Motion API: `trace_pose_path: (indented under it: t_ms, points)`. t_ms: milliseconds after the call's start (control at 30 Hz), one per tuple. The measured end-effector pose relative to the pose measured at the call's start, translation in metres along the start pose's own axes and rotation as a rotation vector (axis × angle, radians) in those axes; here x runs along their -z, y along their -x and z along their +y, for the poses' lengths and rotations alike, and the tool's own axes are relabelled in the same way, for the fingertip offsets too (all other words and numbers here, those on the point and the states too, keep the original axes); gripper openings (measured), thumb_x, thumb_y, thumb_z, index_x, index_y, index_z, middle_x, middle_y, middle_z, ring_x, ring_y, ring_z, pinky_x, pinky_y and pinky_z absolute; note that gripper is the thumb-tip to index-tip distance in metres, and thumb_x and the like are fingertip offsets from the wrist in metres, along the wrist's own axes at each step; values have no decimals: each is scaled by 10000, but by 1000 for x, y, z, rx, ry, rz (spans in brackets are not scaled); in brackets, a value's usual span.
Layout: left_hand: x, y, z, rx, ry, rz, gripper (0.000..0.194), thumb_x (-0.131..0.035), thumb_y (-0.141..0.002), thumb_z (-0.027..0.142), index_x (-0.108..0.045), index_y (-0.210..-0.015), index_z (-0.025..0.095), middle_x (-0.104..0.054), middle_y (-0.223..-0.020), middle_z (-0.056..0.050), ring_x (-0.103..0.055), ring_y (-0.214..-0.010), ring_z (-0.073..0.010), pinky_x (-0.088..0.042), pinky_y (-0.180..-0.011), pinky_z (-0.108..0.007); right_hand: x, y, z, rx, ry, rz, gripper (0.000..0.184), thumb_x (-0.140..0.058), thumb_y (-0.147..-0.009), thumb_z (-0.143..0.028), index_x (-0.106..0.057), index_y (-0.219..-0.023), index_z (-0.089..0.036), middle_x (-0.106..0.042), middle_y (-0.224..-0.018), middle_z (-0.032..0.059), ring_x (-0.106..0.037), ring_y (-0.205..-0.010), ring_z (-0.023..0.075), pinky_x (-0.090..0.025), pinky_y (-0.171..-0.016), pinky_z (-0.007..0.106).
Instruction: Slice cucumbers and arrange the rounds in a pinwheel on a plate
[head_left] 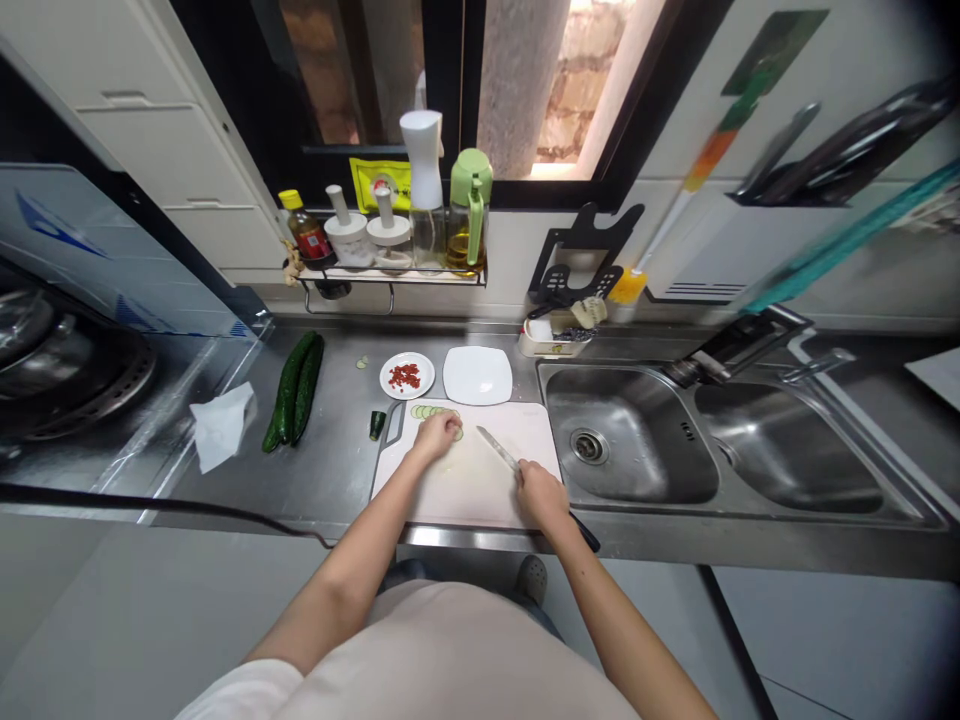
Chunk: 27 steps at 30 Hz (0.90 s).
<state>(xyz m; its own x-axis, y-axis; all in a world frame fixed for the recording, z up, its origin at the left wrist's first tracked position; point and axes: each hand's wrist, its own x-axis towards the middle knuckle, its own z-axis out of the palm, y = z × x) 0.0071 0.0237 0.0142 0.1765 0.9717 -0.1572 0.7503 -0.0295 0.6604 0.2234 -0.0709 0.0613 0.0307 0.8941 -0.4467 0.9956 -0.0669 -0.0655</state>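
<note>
On a white cutting board [480, 490], pale green cucumber slices [426, 411] lie overlapping in a row near the far left edge. My left hand [436, 436] is over the board just below that row, its fingers pinched on a thin cucumber slice [459, 433]. My right hand [543, 493] grips a kitchen knife [496, 447] above the board's right side. The blade points away and to the left, apart from the left hand, while the black handle end shows below my wrist. A dark green cucumber end [377, 425] lies just left of the board.
Behind the board stand a small plate [385, 377] of chopped red pieces and a white square plate [478, 375]. Whole cucumbers [295, 390] and a crumpled white tissue [223, 427] lie left. A double sink [637, 435] is at right; a condiment rack [390, 272] hangs behind.
</note>
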Motion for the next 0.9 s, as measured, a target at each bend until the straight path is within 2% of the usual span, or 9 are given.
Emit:
trace_pose_path:
  t_ms: [100, 200, 267, 333, 400, 467, 567, 700, 900]
  points:
    - [6, 6, -9, -81, 3, -216, 195, -539, -748, 156, -707, -826, 216, -698, -793, -6, -614, -729, -157, -450, -708, -252, -2, 0, 0, 0, 7, 13, 269, -338, -941, -243, -560, -1090, -214, -603, -1103, 89, -606, -944, 180, -401, -753, 283]
    - [8, 10, -10, -220, -98, -281, 182, -581, -685, 112, -710, -704, 239, -690, -743, -4, -619, -760, -174, -450, -746, -257, -3, -1, 0, 2, 9, 32, 265, -337, -942, -246, -558, -1084, -212, -609, -1094, 86, -611, -936, 184, -403, -745, 286]
    - [10, 12, -8, -310, -143, -252, 200, -592, -678, 98, -713, -705, 254, -690, -796, -13, -614, -859, -191, -441, -820, -271, -4, -1, 0, 6, 8, 41, 259, -341, -937, -237, -557, -1077, -208, -615, -1087, 81, -615, -933, 188, -404, -738, 285]
    - [12, 15, -6, -350, -146, -229, 228, -588, -708, 110, -720, -808, 265, -683, -908, -27, -590, -963, -201, -424, -885, -285, -4, -2, 0, 12, 10, 42, 252, -345, -935, -230, -556, -1069, -203, -620, -1085, 78, -618, -933, 188, -403, -734, 281]
    - [15, 20, -5, -306, -141, -196, 252, -565, -758, 139, -706, -932, 254, -660, -1000, -48, -562, -1029, -207, -410, -922, -299, -4, -3, 0, 14, 15, 30, 248, -349, -935, -230, -555, -1070, -200, -621, -1092, 80, -618, -940, 185, -401, -734, 274]
    - [17, 28, -8, -205, -144, -135, 242, -566, -789, 196, -683, -998, 232, -638, -1019, -68, -546, -1044, -220, -409, -924, -315, -3, -4, 1, 17, 21, 18, 244, -360, -933, -228, -554, -1078, -196, -624, -1097, 84, -617, -949, 186, -397, -737, 269]
    - [12, 43, -14, -104, -159, -72, 301, -674, -730, 322, -666, -1018, 231, -613, -1005, -69, -534, -1031, -245, -416, -903, -339, -3, -4, 3, 52, 37, 13, 234, -378, -925, -211, -557, -1074, -181, -639, -1074, 95, -617, -956, 194, -389, -740, 266]
    - [-4, 57, -20, -57, -145, 7, 274, -659, -753, 323, -668, -1012, 237, -587, -997, -60, -525, -1024, -227, -405, -910, -339, -4, 1, 1, 120, 19, 20, 219, -382, -923, -209, -554, -1053, -170, -655, -1051, 103, -615, -950, 192, -377, -726, 263]
    - [-16, 57, -28, -56, -41, 104, 285, -628, -786, 293, -658, -1062, 228, -585, -976, -54, -534, -1005, -211, -414, -904, -336, -4, 24, -14, 243, -22, -25, 227, -346, -936, -232, -536, -1050, -186, -659, -1016, 89, -610, -934, 183, -357, -707, 255]
